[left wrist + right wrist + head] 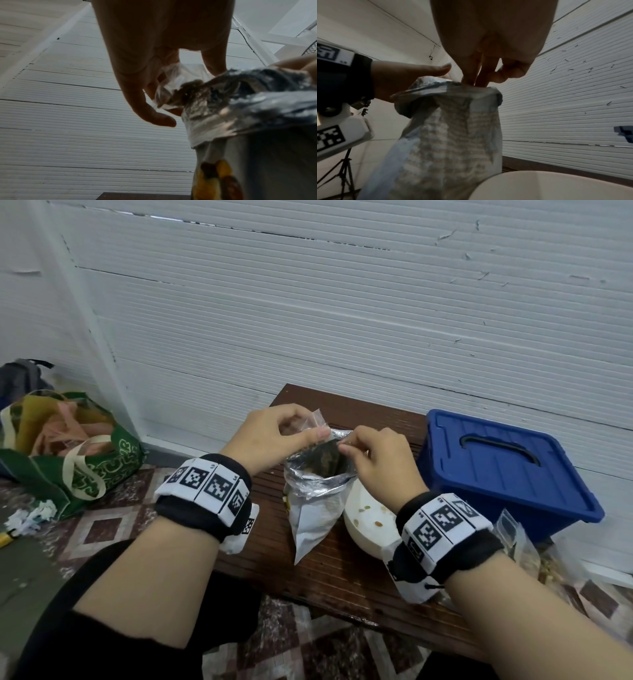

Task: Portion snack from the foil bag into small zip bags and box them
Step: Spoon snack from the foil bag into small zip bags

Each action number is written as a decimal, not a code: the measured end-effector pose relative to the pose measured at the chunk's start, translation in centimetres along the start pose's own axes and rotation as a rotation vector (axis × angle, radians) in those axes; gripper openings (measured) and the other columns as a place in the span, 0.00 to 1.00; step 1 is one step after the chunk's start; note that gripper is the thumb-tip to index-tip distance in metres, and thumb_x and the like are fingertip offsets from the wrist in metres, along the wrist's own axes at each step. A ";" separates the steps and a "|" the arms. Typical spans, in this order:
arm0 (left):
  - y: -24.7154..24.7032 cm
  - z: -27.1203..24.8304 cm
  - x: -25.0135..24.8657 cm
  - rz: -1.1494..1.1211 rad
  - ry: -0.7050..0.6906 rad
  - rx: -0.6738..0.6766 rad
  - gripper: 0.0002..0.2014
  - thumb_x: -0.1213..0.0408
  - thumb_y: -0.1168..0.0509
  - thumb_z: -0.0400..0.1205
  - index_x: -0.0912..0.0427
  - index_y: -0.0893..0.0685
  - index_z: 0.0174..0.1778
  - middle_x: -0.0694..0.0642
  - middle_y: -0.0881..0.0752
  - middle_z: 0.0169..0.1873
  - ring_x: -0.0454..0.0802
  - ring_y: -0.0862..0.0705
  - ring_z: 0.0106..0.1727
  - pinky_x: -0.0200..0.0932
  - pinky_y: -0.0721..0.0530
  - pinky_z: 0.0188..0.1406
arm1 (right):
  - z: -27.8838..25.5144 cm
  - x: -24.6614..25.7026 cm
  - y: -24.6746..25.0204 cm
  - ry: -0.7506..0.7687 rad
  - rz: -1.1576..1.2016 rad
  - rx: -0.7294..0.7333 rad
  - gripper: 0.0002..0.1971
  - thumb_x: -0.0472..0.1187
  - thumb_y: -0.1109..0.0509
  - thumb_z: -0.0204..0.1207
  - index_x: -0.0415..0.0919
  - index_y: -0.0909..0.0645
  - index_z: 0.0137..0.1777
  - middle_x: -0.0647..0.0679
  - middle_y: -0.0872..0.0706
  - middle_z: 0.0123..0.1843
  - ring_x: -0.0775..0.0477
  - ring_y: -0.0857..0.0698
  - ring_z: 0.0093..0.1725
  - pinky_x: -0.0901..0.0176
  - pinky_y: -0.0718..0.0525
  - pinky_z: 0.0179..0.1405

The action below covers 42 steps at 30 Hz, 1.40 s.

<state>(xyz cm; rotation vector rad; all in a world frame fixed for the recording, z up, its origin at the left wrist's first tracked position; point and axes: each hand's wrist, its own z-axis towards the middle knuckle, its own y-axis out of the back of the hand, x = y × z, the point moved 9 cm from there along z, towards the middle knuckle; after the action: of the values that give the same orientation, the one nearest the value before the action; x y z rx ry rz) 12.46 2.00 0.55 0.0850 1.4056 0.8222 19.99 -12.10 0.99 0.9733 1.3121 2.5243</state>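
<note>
A silver foil snack bag (313,505) stands open on the brown bench (342,577), its mouth rolled down. Over that mouth my left hand (274,436) pinches a small clear zip bag (317,421) between thumb and fingers; the left wrist view shows the zip bag (173,86) crumpled under the curled fingers beside the foil bag (248,108). My right hand (373,453) pinches at the zip bag's other edge, right at the foil rim. In the right wrist view its fingertips (474,79) dip at the foil bag's (450,135) rim. What they hold there is hidden.
A white bowl (370,525) with a few crumbs sits just right of the foil bag. A closed blue lidded box (507,470) stands at the right, with filled small zip bags (524,549) in front. A green tote bag (72,453) lies on the floor, left.
</note>
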 end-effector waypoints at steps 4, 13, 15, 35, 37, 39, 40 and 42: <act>-0.1 0.1 0.3 0.013 0.012 0.004 0.20 0.35 0.30 0.66 0.43 0.12 0.47 0.46 0.10 0.45 0.38 0.14 0.47 0.30 0.19 0.46 | -0.3 -0.6 -1.3 -0.076 0.070 0.079 0.09 0.43 0.31 0.79 0.43 0.18 0.38 0.49 0.14 0.31 0.44 0.17 0.38 0.42 0.20 0.54; 0.0 -0.1 0.1 -0.009 0.034 0.015 0.22 0.35 0.30 0.64 0.43 0.12 0.48 0.47 0.10 0.49 0.37 0.15 0.48 0.23 0.21 0.42 | -0.4 -4.1 2.3 -0.430 0.331 -0.234 0.10 0.40 0.33 0.81 0.47 0.21 0.37 0.47 0.13 0.37 0.52 0.15 0.36 0.63 0.19 0.38; 0.2 -0.2 -0.1 -0.003 0.037 0.009 0.23 0.35 0.30 0.63 0.44 0.12 0.48 0.45 0.11 0.48 0.37 0.15 0.49 0.28 0.20 0.45 | -0.5 -5.1 3.3 -0.497 0.351 -0.301 0.09 0.40 0.35 0.82 0.42 0.19 0.40 0.44 0.12 0.37 0.59 0.18 0.31 0.72 0.22 0.33; -0.9 -0.2 -0.1 0.071 0.026 0.113 0.30 0.35 0.24 0.54 0.44 0.12 0.50 0.42 0.11 0.44 0.37 0.14 0.48 0.35 0.17 0.50 | 1.3 -6.6 8.6 -0.582 0.329 -0.442 0.13 0.40 0.34 0.80 0.42 0.23 0.33 0.52 0.24 0.31 0.57 0.27 0.29 0.63 0.30 0.37; -1.2 -0.1 -0.1 0.063 0.022 0.104 0.28 0.38 0.22 0.56 0.45 0.12 0.50 0.42 0.11 0.43 0.36 0.14 0.47 0.33 0.17 0.49 | 1.6 -5.7 8.1 -0.546 0.342 -0.435 0.10 0.40 0.34 0.81 0.39 0.21 0.37 0.52 0.23 0.32 0.58 0.27 0.29 0.64 0.31 0.38; -1.5 -0.1 -0.2 0.059 0.017 0.089 0.26 0.41 0.21 0.58 0.45 0.12 0.51 0.41 0.11 0.43 0.35 0.15 0.46 0.30 0.17 0.47 | 1.8 -4.8 7.6 -0.512 0.350 -0.428 0.09 0.41 0.34 0.81 0.36 0.19 0.42 0.53 0.21 0.34 0.60 0.26 0.31 0.63 0.30 0.37; -1.6 -0.1 -0.3 0.060 0.011 0.081 0.26 0.39 0.22 0.57 0.44 0.12 0.50 0.41 0.12 0.43 0.35 0.15 0.46 0.31 0.17 0.46 | 1.9 -4.3 7.3 -0.492 0.358 -0.416 0.09 0.41 0.34 0.81 0.37 0.19 0.43 0.53 0.20 0.34 0.60 0.25 0.32 0.63 0.29 0.35; -1.8 -0.1 -0.5 0.041 0.003 0.063 0.26 0.36 0.24 0.55 0.42 0.13 0.46 0.40 0.12 0.40 0.34 0.15 0.44 0.32 0.17 0.46 | 2.0 -3.0 6.6 -0.433 0.407 -0.393 0.08 0.43 0.34 0.81 0.41 0.18 0.43 0.56 0.17 0.31 0.60 0.20 0.34 0.69 0.26 0.36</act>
<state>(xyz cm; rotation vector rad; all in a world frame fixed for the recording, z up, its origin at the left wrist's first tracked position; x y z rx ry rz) 13.22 0.37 -0.03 0.1614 1.4367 0.8119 24.67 -16.01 5.47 1.6869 0.5123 2.4773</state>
